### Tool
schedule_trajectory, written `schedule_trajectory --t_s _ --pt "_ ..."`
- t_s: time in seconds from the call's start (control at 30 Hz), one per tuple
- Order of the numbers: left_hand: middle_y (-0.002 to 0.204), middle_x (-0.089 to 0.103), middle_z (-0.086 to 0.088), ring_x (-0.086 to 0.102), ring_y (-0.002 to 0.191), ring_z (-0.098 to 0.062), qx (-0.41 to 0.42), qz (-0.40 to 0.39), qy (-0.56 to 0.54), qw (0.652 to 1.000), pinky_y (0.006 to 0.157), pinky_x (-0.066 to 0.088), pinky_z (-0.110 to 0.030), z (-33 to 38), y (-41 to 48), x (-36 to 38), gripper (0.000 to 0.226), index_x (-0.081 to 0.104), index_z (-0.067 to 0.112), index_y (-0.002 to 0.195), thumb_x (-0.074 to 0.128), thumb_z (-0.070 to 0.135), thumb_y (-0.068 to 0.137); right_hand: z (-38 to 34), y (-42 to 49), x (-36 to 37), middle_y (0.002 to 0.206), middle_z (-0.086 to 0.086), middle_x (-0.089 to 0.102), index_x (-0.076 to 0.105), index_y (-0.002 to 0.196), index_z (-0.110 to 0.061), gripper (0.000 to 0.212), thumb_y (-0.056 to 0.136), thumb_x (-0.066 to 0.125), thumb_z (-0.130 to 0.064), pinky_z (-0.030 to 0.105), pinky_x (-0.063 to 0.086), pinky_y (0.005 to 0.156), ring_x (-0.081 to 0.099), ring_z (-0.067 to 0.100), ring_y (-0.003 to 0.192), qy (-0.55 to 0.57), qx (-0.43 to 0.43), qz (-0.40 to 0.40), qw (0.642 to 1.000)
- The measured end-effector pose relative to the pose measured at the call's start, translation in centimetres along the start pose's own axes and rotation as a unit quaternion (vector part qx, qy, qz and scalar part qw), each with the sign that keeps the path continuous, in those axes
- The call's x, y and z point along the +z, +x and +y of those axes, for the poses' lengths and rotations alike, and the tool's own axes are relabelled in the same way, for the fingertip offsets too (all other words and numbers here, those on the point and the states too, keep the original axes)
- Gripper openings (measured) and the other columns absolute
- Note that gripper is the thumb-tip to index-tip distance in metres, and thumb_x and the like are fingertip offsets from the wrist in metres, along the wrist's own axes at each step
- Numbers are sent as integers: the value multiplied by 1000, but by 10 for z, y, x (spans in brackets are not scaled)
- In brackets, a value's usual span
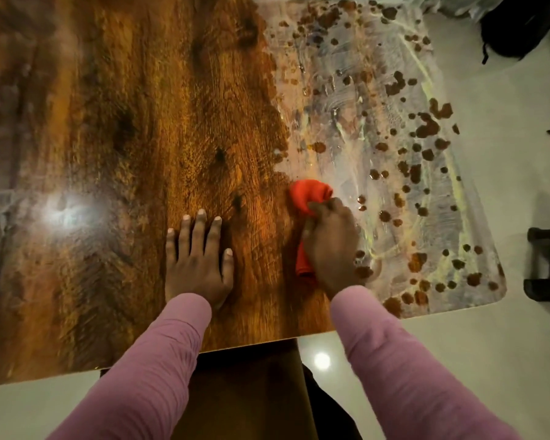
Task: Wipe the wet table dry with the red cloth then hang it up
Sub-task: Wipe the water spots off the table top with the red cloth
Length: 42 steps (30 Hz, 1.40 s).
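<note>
The table [108, 122] is the big worry. Its whole right end carries a wet patch [378, 122], a pale, streaky film dotted with dark beads that runs from the far edge to the near corner. If I drag across it in one broad pass, I judge I will only smear the water back onto the dry brown wood, or push it off the rounded corner onto the floor. The bunched cloth covers very little at a time, so it may soak through well before the patch is done and start leaving streaks.

The red cloth [308, 193] sits at the boundary between the dry wood and the wet patch, near the front edge. It is bright orange-red, soft and wadded into a lump. One fold pokes out beyond my knuckles and a tail trails back under my palm.

My right hand [331, 246] has its fingers curled round the cloth, pressing it to the wood. My left hand [197, 262] lies flat on the dry part with fingers straight, holding nothing.
</note>
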<state>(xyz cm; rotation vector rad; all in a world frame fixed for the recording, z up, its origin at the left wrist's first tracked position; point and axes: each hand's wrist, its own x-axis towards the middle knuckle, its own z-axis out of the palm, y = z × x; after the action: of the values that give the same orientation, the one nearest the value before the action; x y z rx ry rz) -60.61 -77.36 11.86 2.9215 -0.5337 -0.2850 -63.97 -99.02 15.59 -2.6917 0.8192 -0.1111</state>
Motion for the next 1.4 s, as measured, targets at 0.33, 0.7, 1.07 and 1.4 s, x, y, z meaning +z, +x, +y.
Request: schedule_trajectory --t_s 0.33,0.7,1.07,1.4 --pt "141 45 -17 33 135 -36 -32 15 -20 999 116 14 -55 9 19 -18 54 52 14 130 37 43 87 -60 1 17 108 4 56 65 112 -18 31 81 61 -18 37 50 76 53 26 98 12 -114 -54 992" --pt "160 19 -9 9 148 -30 -78 62 -83 992 119 1 -49 51 126 -14 53 33 18 146 38 25 94 -55 54 17 118 5 54 66 109 -19 27 84 55 -20 31 45 77 54 27 100 68 137 51 987" --pt "162 7 -7 -1 149 -27 -83 43 -44 995 118 -7 -47 51 137 -2 66 19 22 152 15 51 94 2 124 0 109 7 57 70 103 -15 24 85 55 -14 35 47 75 57 29 93 36 153 96 983" --pt "162 12 -7 4 148 -27 -93 53 -20 994 119 -2 -47 52 139 -1 69 23 22 151 21 55 91 -57 125 28 115 3 55 66 111 -22 33 78 64 -20 38 50 78 54 27 101 39 -120 -26 992"
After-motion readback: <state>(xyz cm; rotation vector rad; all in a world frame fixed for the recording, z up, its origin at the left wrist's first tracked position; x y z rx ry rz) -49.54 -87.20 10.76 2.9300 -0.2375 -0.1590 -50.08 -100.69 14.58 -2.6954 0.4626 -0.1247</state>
